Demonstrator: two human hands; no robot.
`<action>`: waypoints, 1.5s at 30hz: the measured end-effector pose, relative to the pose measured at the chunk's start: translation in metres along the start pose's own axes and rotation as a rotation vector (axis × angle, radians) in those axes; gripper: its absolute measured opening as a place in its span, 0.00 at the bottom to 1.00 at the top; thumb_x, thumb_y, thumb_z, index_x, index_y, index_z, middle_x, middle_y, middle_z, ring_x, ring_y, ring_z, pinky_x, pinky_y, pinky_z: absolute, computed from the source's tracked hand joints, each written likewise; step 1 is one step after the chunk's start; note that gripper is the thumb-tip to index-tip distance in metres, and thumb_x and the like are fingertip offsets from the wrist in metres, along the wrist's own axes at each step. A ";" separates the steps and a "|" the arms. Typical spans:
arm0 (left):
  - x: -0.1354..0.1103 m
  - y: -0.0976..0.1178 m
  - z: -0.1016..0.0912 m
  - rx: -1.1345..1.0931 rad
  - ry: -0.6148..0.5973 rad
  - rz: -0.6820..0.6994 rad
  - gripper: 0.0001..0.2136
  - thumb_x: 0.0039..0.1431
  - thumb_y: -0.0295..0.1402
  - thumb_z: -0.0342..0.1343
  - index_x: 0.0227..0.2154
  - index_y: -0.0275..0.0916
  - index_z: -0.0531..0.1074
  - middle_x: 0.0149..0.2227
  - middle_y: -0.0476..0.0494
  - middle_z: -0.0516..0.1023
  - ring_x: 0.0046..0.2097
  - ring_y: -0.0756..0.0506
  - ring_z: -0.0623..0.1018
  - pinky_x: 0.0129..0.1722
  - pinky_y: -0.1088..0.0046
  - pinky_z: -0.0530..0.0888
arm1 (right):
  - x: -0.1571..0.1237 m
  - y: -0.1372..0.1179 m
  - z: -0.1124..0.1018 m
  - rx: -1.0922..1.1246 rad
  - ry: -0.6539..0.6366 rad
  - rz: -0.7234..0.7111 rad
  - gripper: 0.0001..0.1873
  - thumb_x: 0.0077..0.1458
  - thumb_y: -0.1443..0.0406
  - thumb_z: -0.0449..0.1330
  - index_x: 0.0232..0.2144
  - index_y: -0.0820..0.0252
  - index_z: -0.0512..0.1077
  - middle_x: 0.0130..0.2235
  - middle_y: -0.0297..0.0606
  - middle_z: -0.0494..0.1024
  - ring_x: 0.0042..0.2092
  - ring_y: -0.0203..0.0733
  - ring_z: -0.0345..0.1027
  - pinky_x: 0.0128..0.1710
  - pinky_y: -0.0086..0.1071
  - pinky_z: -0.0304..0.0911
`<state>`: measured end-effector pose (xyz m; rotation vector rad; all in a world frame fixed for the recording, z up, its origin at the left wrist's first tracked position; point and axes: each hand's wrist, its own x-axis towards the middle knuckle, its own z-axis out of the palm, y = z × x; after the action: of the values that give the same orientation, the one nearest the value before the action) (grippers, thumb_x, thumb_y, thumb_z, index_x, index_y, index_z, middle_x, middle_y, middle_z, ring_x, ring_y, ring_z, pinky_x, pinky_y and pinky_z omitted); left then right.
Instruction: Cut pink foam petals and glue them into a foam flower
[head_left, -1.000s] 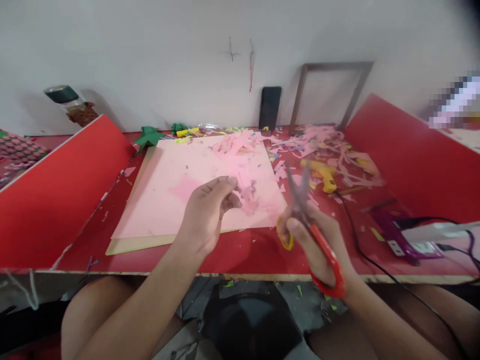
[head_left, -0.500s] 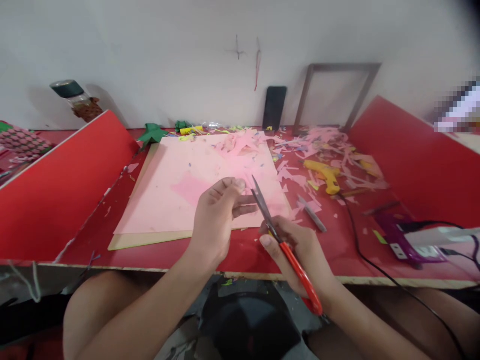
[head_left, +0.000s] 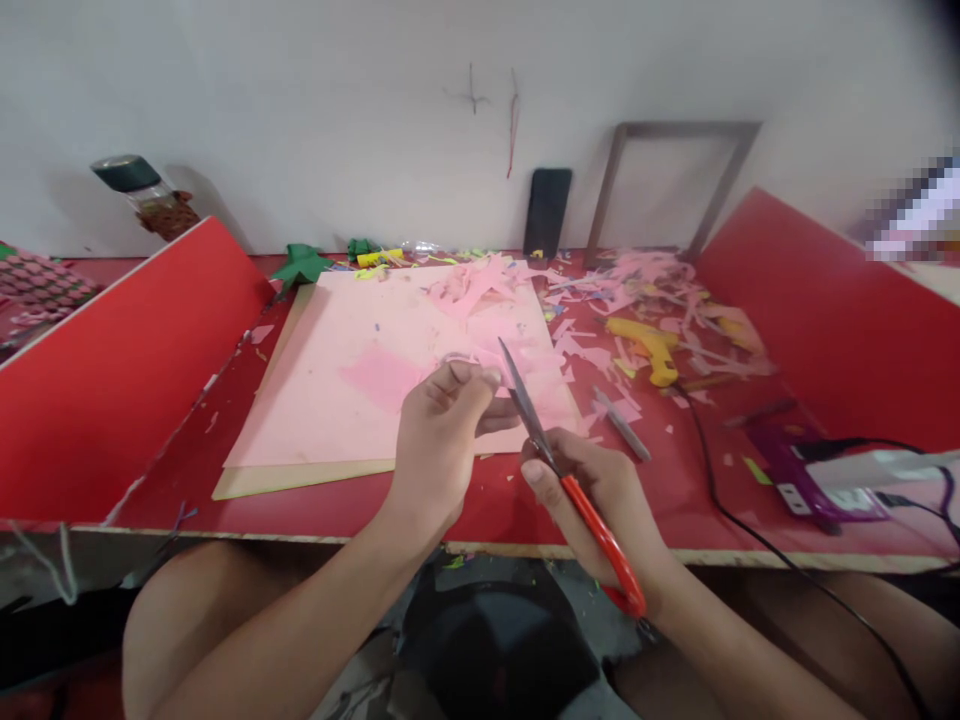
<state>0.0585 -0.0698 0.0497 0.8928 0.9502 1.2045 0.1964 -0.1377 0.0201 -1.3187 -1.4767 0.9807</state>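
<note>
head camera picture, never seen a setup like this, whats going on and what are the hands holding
There is no machine: these are a person's own bare hands, filmed by one camera worn on their head, looking forward and down. The right hand holds red-handled scissors. The left hand seems to pinch a bit of pink paper beside the blades, though it is blurry. On the red table lie a large pale pink sheet, pink scraps and a yellow glue gun.
</note>
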 end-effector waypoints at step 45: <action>0.000 -0.002 0.000 -0.061 0.010 -0.013 0.10 0.52 0.34 0.64 0.25 0.39 0.67 0.23 0.51 0.75 0.27 0.49 0.79 0.34 0.71 0.81 | 0.000 0.010 0.006 -0.144 0.041 -0.039 0.12 0.63 0.58 0.59 0.32 0.60 0.70 0.22 0.27 0.61 0.23 0.31 0.52 0.22 0.25 0.52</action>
<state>0.0588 -0.0696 0.0478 0.8321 0.9213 1.2215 0.1940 -0.1362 0.0086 -1.3989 -1.5597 0.8303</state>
